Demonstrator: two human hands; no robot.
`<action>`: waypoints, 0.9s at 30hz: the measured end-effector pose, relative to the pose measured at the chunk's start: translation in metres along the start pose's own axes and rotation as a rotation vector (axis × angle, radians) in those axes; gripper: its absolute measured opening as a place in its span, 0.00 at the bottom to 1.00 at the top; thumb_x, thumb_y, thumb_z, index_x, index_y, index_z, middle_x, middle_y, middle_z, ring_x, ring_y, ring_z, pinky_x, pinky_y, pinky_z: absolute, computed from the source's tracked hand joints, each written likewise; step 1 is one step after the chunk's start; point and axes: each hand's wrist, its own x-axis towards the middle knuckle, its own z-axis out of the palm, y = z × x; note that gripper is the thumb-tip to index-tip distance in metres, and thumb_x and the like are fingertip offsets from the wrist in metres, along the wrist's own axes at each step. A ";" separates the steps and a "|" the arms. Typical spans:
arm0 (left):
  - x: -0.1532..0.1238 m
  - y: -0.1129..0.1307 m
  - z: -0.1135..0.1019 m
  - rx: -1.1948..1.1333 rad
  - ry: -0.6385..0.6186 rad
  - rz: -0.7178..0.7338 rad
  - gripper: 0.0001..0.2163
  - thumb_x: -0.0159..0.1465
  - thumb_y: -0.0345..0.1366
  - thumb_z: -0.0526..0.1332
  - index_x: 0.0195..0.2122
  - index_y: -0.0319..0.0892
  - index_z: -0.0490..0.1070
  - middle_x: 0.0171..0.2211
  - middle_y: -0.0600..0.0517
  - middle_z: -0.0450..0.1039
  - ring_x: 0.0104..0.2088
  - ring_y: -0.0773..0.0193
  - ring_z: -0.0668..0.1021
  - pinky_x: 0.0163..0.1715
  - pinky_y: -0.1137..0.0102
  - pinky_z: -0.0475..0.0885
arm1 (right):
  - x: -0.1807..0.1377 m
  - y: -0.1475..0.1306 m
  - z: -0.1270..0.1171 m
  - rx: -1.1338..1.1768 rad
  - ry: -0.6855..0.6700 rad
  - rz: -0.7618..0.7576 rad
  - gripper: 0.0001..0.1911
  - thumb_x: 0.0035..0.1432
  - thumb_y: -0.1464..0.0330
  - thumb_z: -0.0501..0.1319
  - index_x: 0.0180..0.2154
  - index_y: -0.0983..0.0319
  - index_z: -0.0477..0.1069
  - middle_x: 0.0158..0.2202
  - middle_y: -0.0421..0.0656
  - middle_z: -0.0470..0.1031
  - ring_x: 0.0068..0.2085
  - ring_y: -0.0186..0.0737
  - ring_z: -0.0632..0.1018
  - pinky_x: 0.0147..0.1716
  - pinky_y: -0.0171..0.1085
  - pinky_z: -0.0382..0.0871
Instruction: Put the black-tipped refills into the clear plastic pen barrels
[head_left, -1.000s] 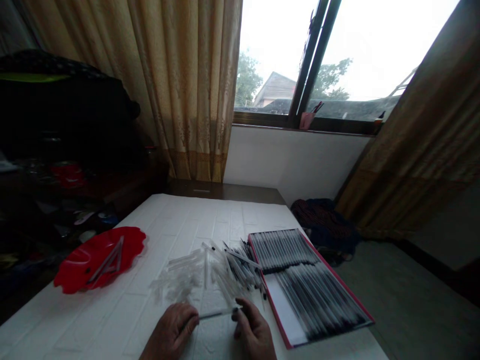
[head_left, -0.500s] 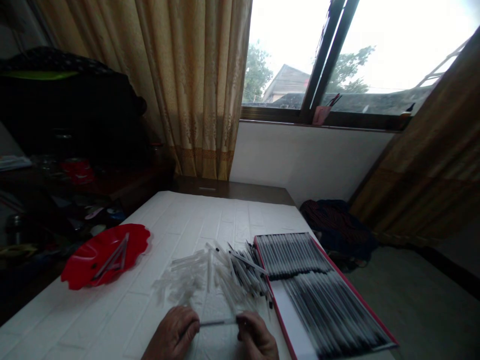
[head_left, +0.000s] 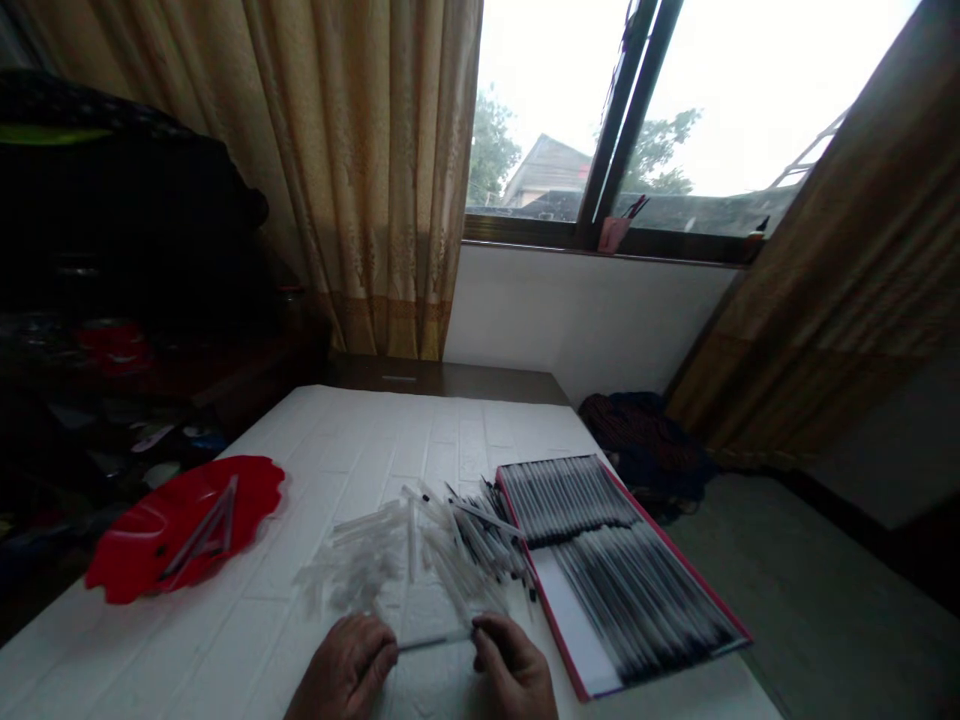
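Note:
Between my two hands a slim pen [head_left: 435, 641] with a dark refill and a clear barrel lies level, just above the white table. My left hand [head_left: 349, 665] pinches its left end between thumb and fingers. At its right end, my right hand [head_left: 514, 662] is closed on the tip. Beyond my hands lies a loose heap of clear plastic tubes [head_left: 364, 555]. Dark pen refills [head_left: 487, 540] are piled beside the tubes. A shallow red-edged box [head_left: 559, 640] to the right holds two rows of finished-looking pens [head_left: 645, 600].
A red scalloped plate [head_left: 127, 545] with a few clear pieces in it sits on the left of the white table [head_left: 330, 420]. Dark clutter fills the left side. A bundle of dark cloth [head_left: 645, 440] lies past the table's right edge, below the window.
The view has turned slightly to the right, so the box, plate and window appear further left. Both hands still hold the pen, now tilted a little, its right end higher.

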 end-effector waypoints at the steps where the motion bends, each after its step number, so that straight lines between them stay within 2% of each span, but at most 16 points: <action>1: 0.000 -0.001 0.000 -0.008 -0.001 -0.005 0.12 0.66 0.42 0.52 0.30 0.47 0.71 0.26 0.55 0.75 0.28 0.67 0.78 0.32 0.75 0.73 | 0.000 -0.001 -0.001 0.009 -0.004 -0.006 0.23 0.39 0.47 0.68 0.27 0.60 0.78 0.21 0.41 0.75 0.21 0.38 0.72 0.22 0.35 0.69; 5: -0.004 -0.006 0.002 -0.039 0.033 -0.066 0.11 0.64 0.47 0.55 0.38 0.50 0.72 0.32 0.55 0.78 0.32 0.66 0.80 0.34 0.76 0.74 | 0.004 -0.009 -0.008 -0.005 -0.074 0.000 0.22 0.39 0.49 0.68 0.28 0.61 0.78 0.19 0.41 0.74 0.23 0.40 0.74 0.25 0.36 0.70; 8: -0.007 -0.010 0.004 -0.064 0.087 -0.076 0.13 0.61 0.50 0.57 0.42 0.51 0.70 0.33 0.56 0.79 0.32 0.67 0.80 0.33 0.78 0.75 | 0.006 -0.014 -0.011 -0.029 -0.063 0.015 0.22 0.40 0.50 0.68 0.29 0.61 0.78 0.19 0.41 0.73 0.23 0.40 0.74 0.25 0.36 0.70; 14: -0.005 -0.010 0.004 -0.061 0.089 -0.070 0.11 0.63 0.49 0.55 0.35 0.50 0.72 0.31 0.57 0.78 0.32 0.67 0.80 0.34 0.77 0.75 | 0.002 -0.013 -0.007 0.023 0.039 0.020 0.19 0.41 0.52 0.69 0.29 0.61 0.78 0.19 0.39 0.72 0.23 0.38 0.72 0.26 0.34 0.68; 21: -0.003 -0.006 0.001 -0.124 0.002 -0.103 0.20 0.67 0.49 0.48 0.24 0.46 0.70 0.22 0.56 0.73 0.25 0.69 0.77 0.28 0.78 0.73 | 0.000 -0.010 -0.006 0.044 0.022 0.025 0.15 0.42 0.56 0.69 0.29 0.60 0.77 0.20 0.38 0.72 0.24 0.37 0.72 0.27 0.34 0.67; 23: -0.004 -0.008 0.001 -0.133 0.003 -0.111 0.18 0.66 0.49 0.50 0.27 0.47 0.72 0.24 0.56 0.75 0.26 0.69 0.78 0.29 0.78 0.73 | -0.001 -0.010 -0.006 0.049 0.023 0.032 0.15 0.43 0.56 0.68 0.30 0.60 0.77 0.20 0.38 0.71 0.23 0.37 0.72 0.27 0.34 0.67; 25: -0.005 -0.010 0.002 -0.134 0.022 -0.121 0.13 0.63 0.50 0.55 0.38 0.49 0.72 0.27 0.57 0.76 0.28 0.69 0.78 0.29 0.78 0.74 | -0.001 -0.012 -0.006 0.039 0.035 0.039 0.15 0.44 0.56 0.68 0.30 0.60 0.77 0.19 0.37 0.71 0.23 0.36 0.71 0.27 0.33 0.67; 27: -0.006 -0.012 0.003 -0.126 0.035 -0.117 0.16 0.60 0.50 0.60 0.45 0.50 0.70 0.28 0.58 0.77 0.27 0.69 0.78 0.29 0.79 0.74 | 0.000 -0.014 -0.006 0.015 0.039 0.043 0.16 0.44 0.56 0.68 0.30 0.61 0.77 0.19 0.38 0.71 0.23 0.36 0.71 0.26 0.33 0.66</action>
